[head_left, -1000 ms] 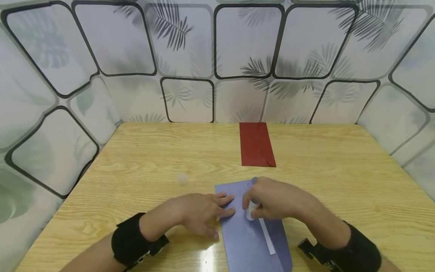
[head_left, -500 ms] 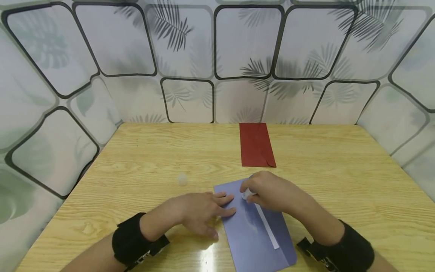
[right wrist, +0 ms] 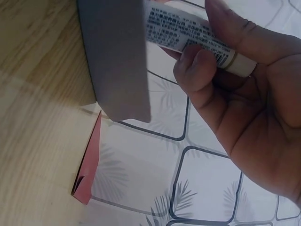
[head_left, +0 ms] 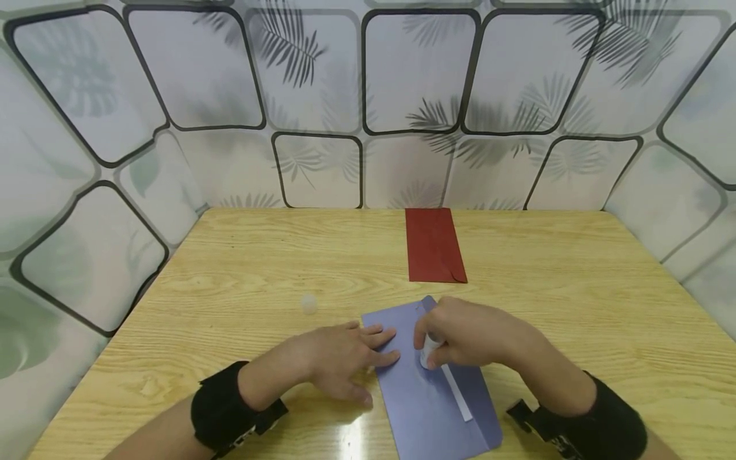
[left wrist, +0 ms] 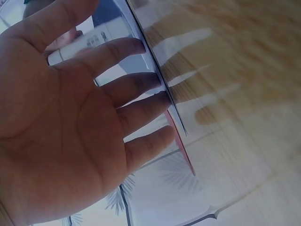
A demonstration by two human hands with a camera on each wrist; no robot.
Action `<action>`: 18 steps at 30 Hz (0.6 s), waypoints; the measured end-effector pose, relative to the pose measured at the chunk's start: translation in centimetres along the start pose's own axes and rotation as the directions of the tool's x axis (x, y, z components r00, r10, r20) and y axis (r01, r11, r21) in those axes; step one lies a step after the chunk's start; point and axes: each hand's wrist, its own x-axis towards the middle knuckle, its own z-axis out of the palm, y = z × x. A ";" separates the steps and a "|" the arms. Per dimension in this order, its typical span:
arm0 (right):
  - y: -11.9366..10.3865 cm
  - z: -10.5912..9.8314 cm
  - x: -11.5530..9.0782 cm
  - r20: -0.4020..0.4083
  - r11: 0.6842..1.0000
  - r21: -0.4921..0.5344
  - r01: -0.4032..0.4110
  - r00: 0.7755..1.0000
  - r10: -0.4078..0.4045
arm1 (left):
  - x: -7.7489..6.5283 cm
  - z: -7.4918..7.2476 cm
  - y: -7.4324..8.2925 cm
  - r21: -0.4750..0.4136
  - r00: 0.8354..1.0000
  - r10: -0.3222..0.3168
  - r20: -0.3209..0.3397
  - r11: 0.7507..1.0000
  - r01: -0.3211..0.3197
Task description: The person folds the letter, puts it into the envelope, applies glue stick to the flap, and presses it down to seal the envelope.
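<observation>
A purple envelope (head_left: 422, 415) lies on the table, its flap unfolded along the right side. Beside the fold runs a narrow white strip (head_left: 458, 397). My left hand (head_left: 339, 361) rests with straight, spread fingers on the envelope's left edge. My right hand (head_left: 474, 332) grips a white glue stick (head_left: 429, 353), its end down at the envelope near the strip's upper end. In the right wrist view, thumb and curled fingers hold the printed barrel of the glue stick (right wrist: 176, 30); its working end is hidden behind the raised flap (right wrist: 115, 61).
Behind the purple envelope, a red envelope (head_left: 435, 246) lies flat at the back of the table (head_left: 276, 249). A small translucent round piece (head_left: 308, 303) sits left of the envelopes. A patterned backdrop (head_left: 408, 166) rises along the table's back and sides.
My right hand slid the glue stick up toward the envelope's far end, then back nearer to me. The envelope turned and shifted slightly right early on. My left hand stays almost still.
</observation>
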 end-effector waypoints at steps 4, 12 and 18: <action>0.0 -0.1 -0.3 0.037 0.999 0.021 0.031 0.999 -0.032 | 0.1 -0.1 -0.1 -0.006 1.000 0.009 0.008 1.000 -0.009; -0.3 -0.1 -0.7 0.128 0.996 0.072 0.048 0.990 -0.057 | 0.1 -0.1 -0.1 -0.011 1.000 0.013 0.007 1.000 -0.013; -0.6 0.1 -0.7 0.220 0.989 0.144 0.021 0.974 -0.053 | 0.1 -0.1 -0.3 -0.035 1.000 0.020 0.016 0.999 -0.019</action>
